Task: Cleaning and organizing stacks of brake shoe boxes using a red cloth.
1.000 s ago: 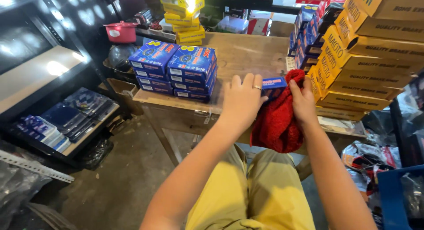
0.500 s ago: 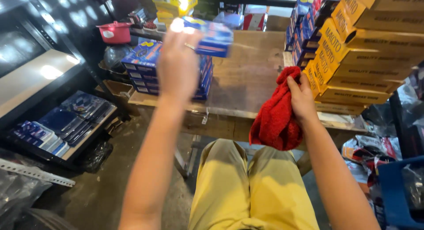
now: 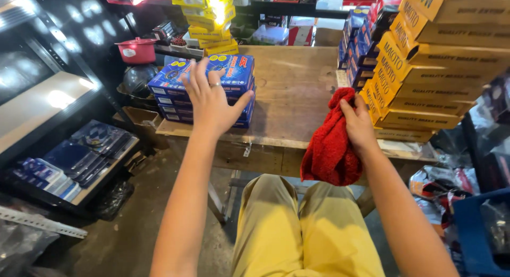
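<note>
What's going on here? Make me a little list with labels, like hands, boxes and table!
left hand: open, fingers spread, resting on the blue boxes
right hand: gripping a red cloth
blue boxes: stacked at the wooden table's left side
yellow boxes: piled on the right
red pot: on the shelf, left
legs: yellow shorts

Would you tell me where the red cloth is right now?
In the head view, the red cloth hangs from the right hand at the near edge of the wooden table, right of centre, beside the stacked yellow boxes.
</note>
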